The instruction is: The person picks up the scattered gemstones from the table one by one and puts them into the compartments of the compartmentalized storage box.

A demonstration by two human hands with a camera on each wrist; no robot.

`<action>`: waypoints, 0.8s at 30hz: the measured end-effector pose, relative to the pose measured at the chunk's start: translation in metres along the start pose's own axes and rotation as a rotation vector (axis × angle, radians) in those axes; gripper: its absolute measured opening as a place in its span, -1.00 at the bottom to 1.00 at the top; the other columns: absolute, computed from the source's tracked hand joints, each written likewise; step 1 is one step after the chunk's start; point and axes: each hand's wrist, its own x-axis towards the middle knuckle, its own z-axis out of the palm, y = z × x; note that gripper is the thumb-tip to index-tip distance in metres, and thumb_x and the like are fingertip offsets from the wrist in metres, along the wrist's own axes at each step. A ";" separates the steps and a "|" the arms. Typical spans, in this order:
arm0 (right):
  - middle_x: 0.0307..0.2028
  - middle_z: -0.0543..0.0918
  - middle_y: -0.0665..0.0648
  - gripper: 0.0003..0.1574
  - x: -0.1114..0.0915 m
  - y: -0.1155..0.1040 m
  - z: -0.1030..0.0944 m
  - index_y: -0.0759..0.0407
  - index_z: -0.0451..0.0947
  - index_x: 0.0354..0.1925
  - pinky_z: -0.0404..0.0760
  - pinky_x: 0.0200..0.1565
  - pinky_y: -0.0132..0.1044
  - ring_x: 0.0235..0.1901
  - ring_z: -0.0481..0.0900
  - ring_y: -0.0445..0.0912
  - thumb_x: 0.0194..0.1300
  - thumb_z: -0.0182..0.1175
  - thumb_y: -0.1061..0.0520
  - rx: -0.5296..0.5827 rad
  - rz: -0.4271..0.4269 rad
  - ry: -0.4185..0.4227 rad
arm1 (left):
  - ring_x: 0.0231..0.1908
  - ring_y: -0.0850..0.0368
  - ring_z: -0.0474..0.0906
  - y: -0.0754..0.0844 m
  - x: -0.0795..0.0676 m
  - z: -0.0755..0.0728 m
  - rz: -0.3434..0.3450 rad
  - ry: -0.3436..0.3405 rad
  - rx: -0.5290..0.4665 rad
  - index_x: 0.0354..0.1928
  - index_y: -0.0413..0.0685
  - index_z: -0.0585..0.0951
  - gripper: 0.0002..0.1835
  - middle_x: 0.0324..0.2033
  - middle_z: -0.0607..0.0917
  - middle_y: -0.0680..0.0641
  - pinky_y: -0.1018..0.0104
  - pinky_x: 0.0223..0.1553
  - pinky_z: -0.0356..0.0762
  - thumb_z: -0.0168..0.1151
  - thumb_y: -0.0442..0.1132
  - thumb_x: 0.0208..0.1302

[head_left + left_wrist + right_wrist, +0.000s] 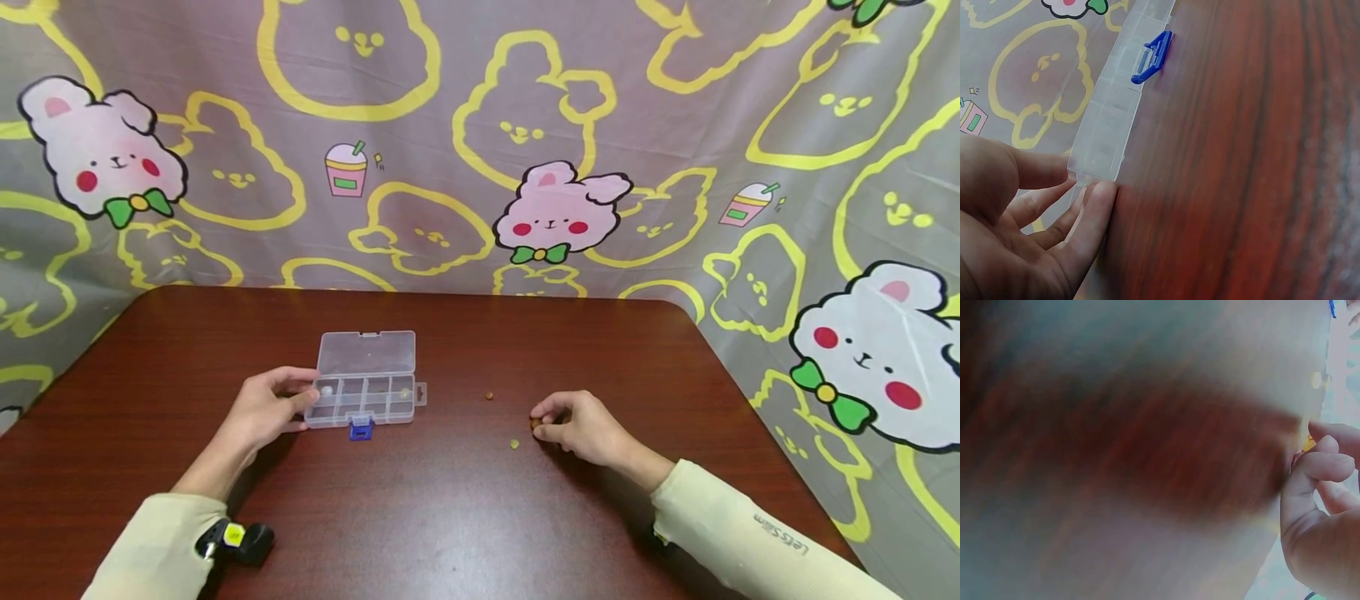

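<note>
Brown bead (536, 423) sits at the tips of the right hand (588, 427), pinched between thumb and curled finger, the two closed down to the bead's own width just above the table (465, 517). Well to the left of that pinch, the left hand (258, 410) grips the near end of a clear box (401, 421), thumb on one side and fingers on the other, spread only as far as the box wall between them. The box's lid (367, 354) is swung back beyond the tray, and its blue latch (362, 431) hangs at the front, to the right of the left-hand grip.

The table is dark reddish-brown wood grain with a soft sheen. Beyond both hands hangs a grey-pink curtain (427, 154) printed with yellow animal outlines, rabbit heads and two drink cups.

Counted: one box of eight compartments, with two pale beads (327, 390) made out inside; one bead in the pinch; two loose on the table left of it, a small brown one (489, 396) farther off and a yellow-green one (514, 444) near.
</note>
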 end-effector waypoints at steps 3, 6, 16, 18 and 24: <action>-0.45 0.60 0.08 -0.82 0.000 0.000 -0.001 0.29 0.68 -0.21 0.51 -0.62 -0.35 -0.64 0.47 -0.13 0.16 0.39 0.36 0.009 -0.002 -0.002 | -0.21 0.00 0.58 0.000 0.001 0.000 -0.003 -0.001 0.007 0.25 -0.40 0.48 -0.58 -0.03 0.58 -0.35 0.22 -0.34 0.72 0.21 -0.38 0.42; -0.46 0.62 0.09 -0.83 0.000 -0.001 -0.002 0.29 0.68 -0.21 0.51 -0.62 -0.35 -0.63 0.48 -0.11 0.17 0.38 0.36 0.016 -0.012 -0.004 | -0.20 -0.01 0.58 0.001 0.000 0.000 -0.008 0.001 0.021 0.26 -0.38 0.49 -0.59 -0.02 0.58 -0.35 0.22 -0.33 0.73 0.21 -0.37 0.43; -0.43 0.67 0.12 -0.81 0.001 -0.010 -0.002 0.28 0.68 -0.15 0.49 -0.63 -0.34 -0.64 0.46 -0.11 0.22 0.38 0.32 0.043 -0.035 0.000 | -0.19 -0.02 0.59 -0.001 0.000 0.000 -0.020 0.000 0.027 0.28 -0.33 0.48 -0.58 0.00 0.58 -0.33 0.25 -0.31 0.72 0.21 -0.34 0.44; -0.43 0.68 0.12 -0.81 0.002 -0.012 -0.001 0.28 0.68 -0.15 0.49 -0.63 -0.35 -0.64 0.46 -0.11 0.21 0.38 0.32 0.048 -0.035 -0.001 | -0.19 -0.03 0.58 -0.002 -0.001 0.000 -0.021 -0.002 0.033 0.28 -0.32 0.48 -0.58 0.00 0.57 -0.32 0.25 -0.30 0.72 0.21 -0.33 0.45; -0.44 0.69 0.11 -0.81 0.005 -0.014 0.001 0.28 0.68 -0.16 0.48 -0.63 -0.35 -0.66 0.45 -0.11 0.21 0.37 0.34 0.052 -0.033 -0.006 | -0.19 0.01 0.59 -0.005 0.000 -0.001 -0.006 -0.014 0.022 0.31 -0.31 0.46 -0.57 0.02 0.57 -0.33 0.27 -0.29 0.71 0.18 -0.30 0.48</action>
